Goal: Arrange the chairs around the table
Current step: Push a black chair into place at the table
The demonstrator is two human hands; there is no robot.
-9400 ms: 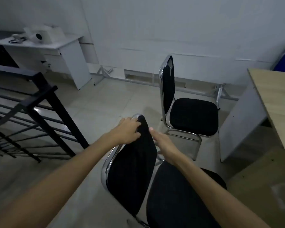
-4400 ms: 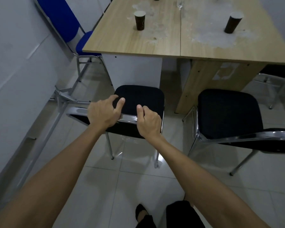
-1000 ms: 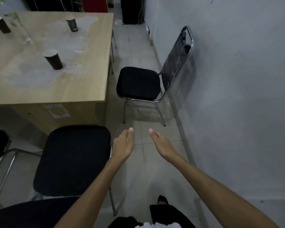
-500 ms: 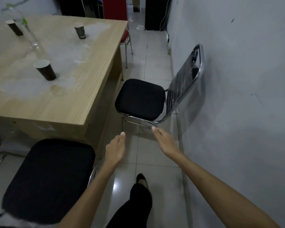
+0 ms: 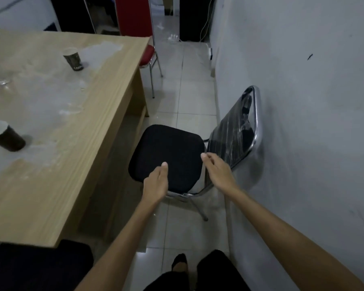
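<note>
A black chair (image 5: 168, 152) with a chrome frame stands between the wooden table (image 5: 57, 127) and the right wall, its backrest (image 5: 237, 131) close to the wall. My left hand (image 5: 156, 182) is stretched out flat over the front of its seat, holding nothing. My right hand (image 5: 218, 170) reaches toward the seat's right corner near the backrest, fingers relaxed and empty. Another black chair seat (image 5: 38, 267) shows at the bottom left, partly under the table's near edge.
Dark paper cups (image 5: 5, 135) (image 5: 73, 59) stand on the table. A red chair (image 5: 147, 53) sits at the table's far corner. The grey wall (image 5: 303, 122) runs along the right, leaving a narrow tiled passage. My feet (image 5: 180, 263) are at the bottom.
I have stepped forward along the wall. The black chair is now directly under my hands, which have moved from the floor area onto its seat front.
</note>
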